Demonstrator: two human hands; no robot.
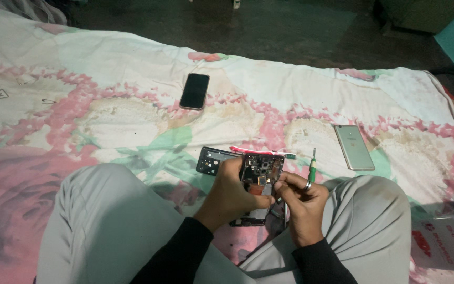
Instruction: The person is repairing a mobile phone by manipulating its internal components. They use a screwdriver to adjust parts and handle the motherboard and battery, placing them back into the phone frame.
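Between my knees, over the flowered bedsheet (pixel 132 79), I hold an opened phone (pixel 261 181) with its back off and its circuit board showing. My left hand (pixel 232 192) is wrapped around its left edge, fingers closed on it, thumb across the lower part. My right hand (pixel 300 202) sits just beside it on the right, fingers curled narrow and pinched at the phone's lower right side; whether they grip some small tool there I cannot tell. There is a ring on one finger of that hand.

I count three phones: the open one in my hands, a dark phone (pixel 194 91) lying well apart up the sheet, and a pale gold phone (pixel 354 147) face down off to the right. One black back cover (pixel 211 160) lies just behind my left hand. One green-handled screwdriver (pixel 312 167) lies near my right hand, and one red-and-white strip (pixel 261 152) lies behind the open phone.
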